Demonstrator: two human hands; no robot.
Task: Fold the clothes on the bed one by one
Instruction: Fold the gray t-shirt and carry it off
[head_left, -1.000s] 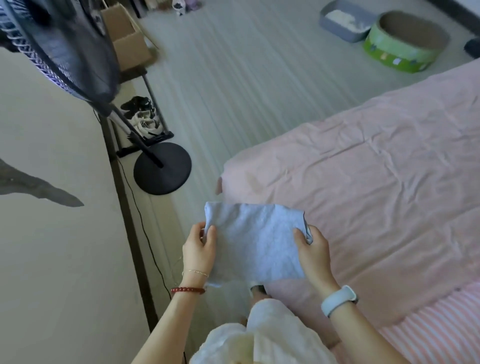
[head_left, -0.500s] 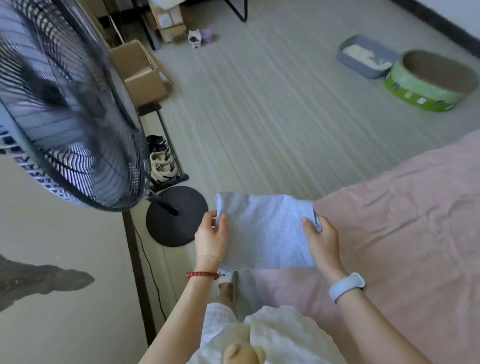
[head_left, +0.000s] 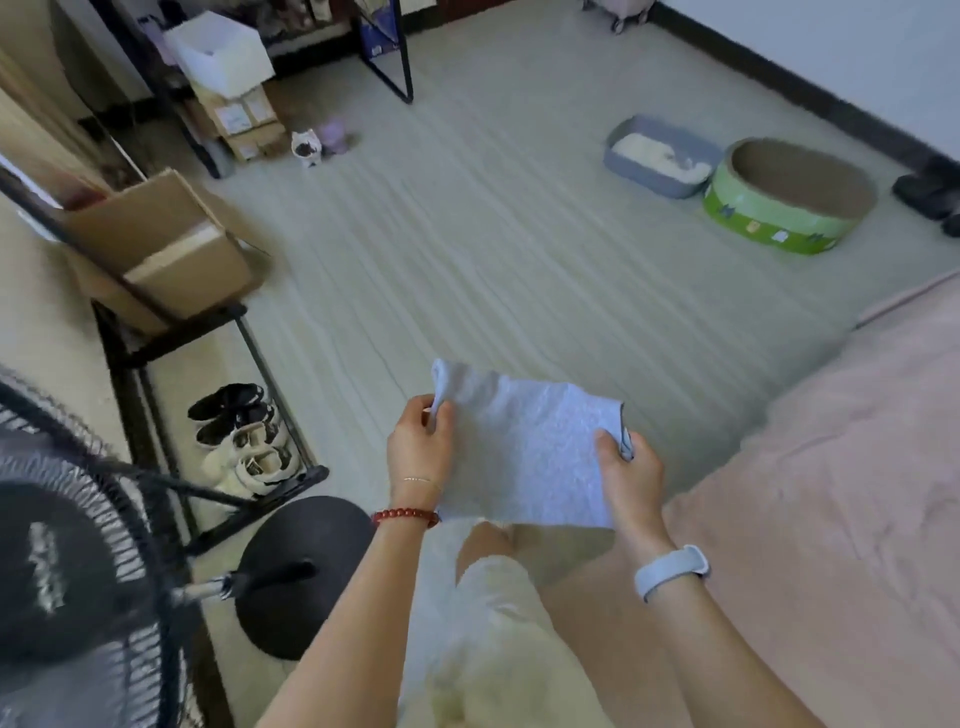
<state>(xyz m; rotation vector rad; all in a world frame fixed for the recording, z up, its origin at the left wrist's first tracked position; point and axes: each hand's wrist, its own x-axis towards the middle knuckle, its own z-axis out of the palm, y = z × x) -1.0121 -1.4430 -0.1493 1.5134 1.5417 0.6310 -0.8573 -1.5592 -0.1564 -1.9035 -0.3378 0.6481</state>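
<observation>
**Beside the bed, a pale blue cloth held up in both hands**

Beside the pink bed (head_left: 831, 493), just off its left edge, a person holds a small pale blue cloth (head_left: 524, 457) in the air above the floor, clear of the bedcover. It hangs as a flat, roughly square piece. The left hand (head_left: 418, 452) pinches the cloth's upper left corner between thumb and curled fingers, and a red bead bracelet (head_left: 405, 517) circles that wrist. The right hand (head_left: 628, 473) grips the cloth's right edge, its fingers curled round the bunched fabric; a pale watch band (head_left: 670, 571) sits on that wrist.

Left of the bed, a black standing fan (head_left: 78, 571) rises from its round base (head_left: 301, 577), with a low shoe rack (head_left: 244, 441) behind it. Beyond the bed, on the far floor, a grey litter tray (head_left: 660, 156) sits just beside a green round cat scratcher (head_left: 784, 197).
</observation>
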